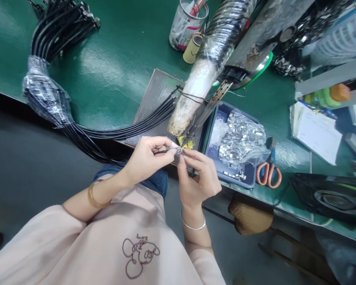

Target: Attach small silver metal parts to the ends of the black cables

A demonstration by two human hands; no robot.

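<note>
My left hand (pixel 150 156) pinches the end of a black cable near the table's front edge. Against it, my right hand (pixel 197 172) pinches a small metal piece (pixel 179 151) at the cable tip; its exact shape is too small to tell. Just beyond the fingertips is the lower end of a white, plastic-wrapped tube (pixel 184 114), with yellow scraps (pixel 188 143) under it. Black cables (pixel 130 128) run from the left across a grey plate (pixel 150 95) to a tie beside the tube.
A blue tray (pixel 246 180) holds bagged metal parts (pixel 240 136). Right of it lie orange-handled scissors (pixel 268 174), a paper pad (pixel 317 132) and a black fan-like device (pixel 335 200). A clear canister (pixel 186 25) stands behind. Wrapped cables (pixel 46 93) lie at left.
</note>
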